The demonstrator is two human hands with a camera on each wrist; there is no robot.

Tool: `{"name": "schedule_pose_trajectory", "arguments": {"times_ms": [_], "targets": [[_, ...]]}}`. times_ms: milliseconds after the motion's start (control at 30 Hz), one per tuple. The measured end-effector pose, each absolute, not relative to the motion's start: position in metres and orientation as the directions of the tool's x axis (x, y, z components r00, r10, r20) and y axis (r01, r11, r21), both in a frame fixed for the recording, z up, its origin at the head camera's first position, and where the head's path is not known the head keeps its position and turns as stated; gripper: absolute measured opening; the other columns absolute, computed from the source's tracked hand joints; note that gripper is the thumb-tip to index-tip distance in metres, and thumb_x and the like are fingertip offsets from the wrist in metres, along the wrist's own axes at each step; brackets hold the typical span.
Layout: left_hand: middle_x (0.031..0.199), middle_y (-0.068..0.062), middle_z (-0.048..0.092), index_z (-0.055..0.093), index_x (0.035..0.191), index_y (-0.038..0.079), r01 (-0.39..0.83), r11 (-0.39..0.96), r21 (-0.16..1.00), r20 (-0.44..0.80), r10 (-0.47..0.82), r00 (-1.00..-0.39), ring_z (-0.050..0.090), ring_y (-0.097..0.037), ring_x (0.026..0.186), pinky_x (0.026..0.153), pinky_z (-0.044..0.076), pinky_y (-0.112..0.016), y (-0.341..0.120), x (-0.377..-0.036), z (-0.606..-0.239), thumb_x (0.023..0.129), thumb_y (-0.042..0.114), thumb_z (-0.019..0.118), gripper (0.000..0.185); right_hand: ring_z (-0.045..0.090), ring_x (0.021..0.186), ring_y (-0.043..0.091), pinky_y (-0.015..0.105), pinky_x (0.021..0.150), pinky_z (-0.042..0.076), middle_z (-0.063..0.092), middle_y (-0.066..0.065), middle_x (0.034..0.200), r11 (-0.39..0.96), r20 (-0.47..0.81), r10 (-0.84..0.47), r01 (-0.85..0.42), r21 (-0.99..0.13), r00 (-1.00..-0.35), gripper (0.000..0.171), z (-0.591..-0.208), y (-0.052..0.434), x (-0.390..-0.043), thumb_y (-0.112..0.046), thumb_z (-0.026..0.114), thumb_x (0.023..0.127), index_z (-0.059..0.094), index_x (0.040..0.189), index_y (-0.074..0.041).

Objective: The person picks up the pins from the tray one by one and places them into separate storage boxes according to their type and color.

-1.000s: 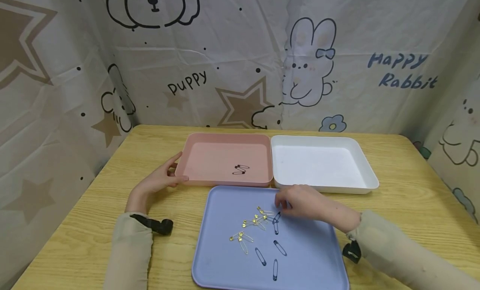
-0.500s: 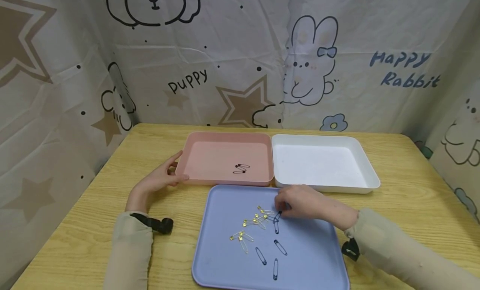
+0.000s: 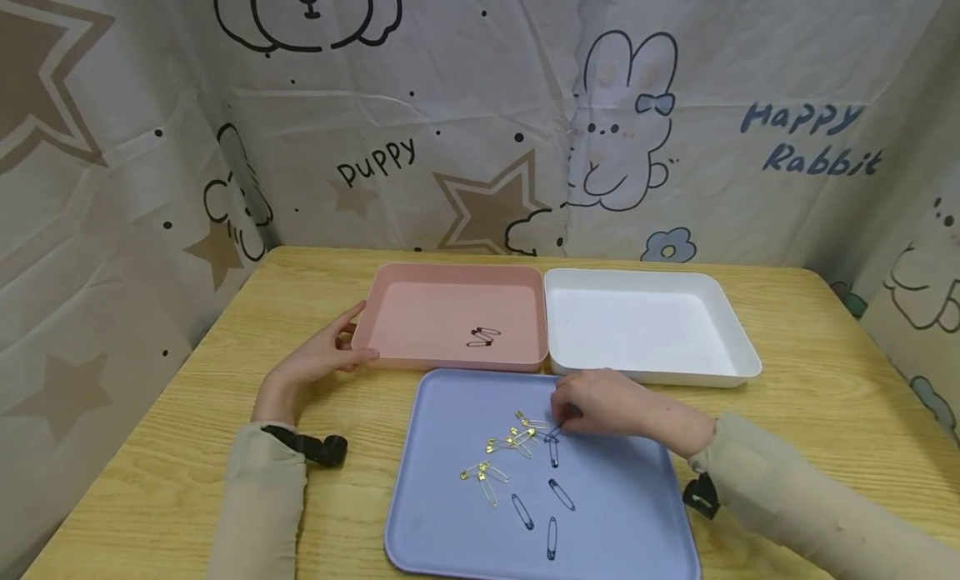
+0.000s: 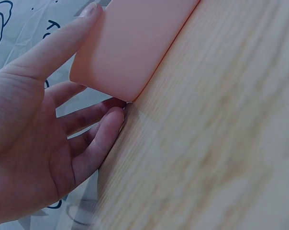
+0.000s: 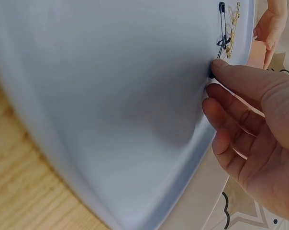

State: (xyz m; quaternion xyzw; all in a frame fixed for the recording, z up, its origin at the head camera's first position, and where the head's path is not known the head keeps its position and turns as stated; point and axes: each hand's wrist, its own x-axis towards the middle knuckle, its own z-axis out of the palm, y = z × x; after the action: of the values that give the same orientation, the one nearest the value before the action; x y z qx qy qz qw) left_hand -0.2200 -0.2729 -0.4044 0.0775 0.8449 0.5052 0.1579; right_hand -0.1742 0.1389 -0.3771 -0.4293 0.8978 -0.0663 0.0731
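Observation:
My right hand point(image 3: 561, 420) reaches onto the blue tray point(image 3: 622, 513). Its fingertips pinch the end of a black safety pin point(image 3: 554, 434) that still lies on the tray. In the right wrist view the thumb tip point(image 5: 221, 67) sits on that pin's dark end point(image 5: 212, 74). Several gold pins point(image 3: 510, 442) lie just left of it, and more black pins point(image 3: 551, 513) nearer me. My left hand point(image 3: 341, 347) rests with straight fingers against the left corner of the pink tray point(image 3: 450, 365), which holds two dark pins point(image 3: 482, 337). The left wrist view shows the thumb point(image 4: 63, 43) along the pink tray's point(image 4: 135, 43) side.
A white tray point(image 3: 652, 376) stands to the right of the pink one, touching it, with nothing in it. All three trays sit on a wooden table point(image 3: 825, 380). A printed cloth backdrop point(image 3: 480, 105) closes off the back and both sides.
My right hand's fingertips have drawn in slightly on the black pin. The left hand and all trays have stayed where they were.

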Motion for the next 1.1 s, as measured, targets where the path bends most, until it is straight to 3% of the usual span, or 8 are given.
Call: {"name": "schedule_pose_trajectory", "arguments": {"times_ms": [500,1100], "targets": [[0.128,-0.021,0.034,0.007,0.147,0.024,-0.033,0.467,0.884,-0.192,0.297,-0.935,0.047,-0.019,0.083,0.066,0.044,-0.028,-0.272,-0.220,-0.403,0.081,0.024,0.068,0.090,0.045,0.061,0.000,0.018,0.057,0.041,0.057,-0.012,0.071,0.606,-0.041,-0.794,-0.785,-0.131,-0.606,0.006,-0.374,0.138,-0.176,-0.016,0.071,0.076,0.067,0.075,-0.021],[0.127,-0.020,0.035,0.008,0.147,0.026,-0.038,0.478,0.877,-0.194,0.281,-0.940,0.046,-0.022,0.089,0.068,0.045,-0.030,-0.271,-0.218,-0.401,0.081,0.025,0.068,0.089,0.045,0.058,0.001,0.019,0.055,0.041,0.057,-0.010,0.068,0.576,0.005,-0.813,-0.806,-0.137,-0.582,0.011,-0.362,0.130,-0.182,-0.011,0.067,0.078,0.061,0.074,-0.019]]}}
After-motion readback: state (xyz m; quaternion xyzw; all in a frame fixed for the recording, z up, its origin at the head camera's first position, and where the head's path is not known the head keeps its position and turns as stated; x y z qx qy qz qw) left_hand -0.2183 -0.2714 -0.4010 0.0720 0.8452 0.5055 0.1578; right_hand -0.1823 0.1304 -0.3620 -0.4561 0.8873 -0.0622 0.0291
